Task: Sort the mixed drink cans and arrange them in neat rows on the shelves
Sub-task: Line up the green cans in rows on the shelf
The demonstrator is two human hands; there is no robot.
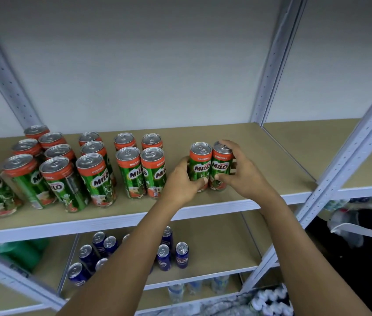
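White metal racking frames a tan shelf board [260,156] where a left hand [180,181] and right hand [242,172] each clasp a rigid, slick-looking green-and-orange Milo can [200,167], best gripped mid-body.

You faced a plain pale grey wall [146,53] that filled the upper half of the frame, evenly lit with no hard shadows. White perforated metal uprights [274,60] crossed it: one slanting in from the upper left, one right of centre, another along the right edge. Tan boards with white front edges [237,202] made up the shelving, which ran across the middle of the frame and repeated below, toward the bottom. At the lower right, beyond the rack, lay a dark area [362,258] crossed by a white strap; what it was could not be told.
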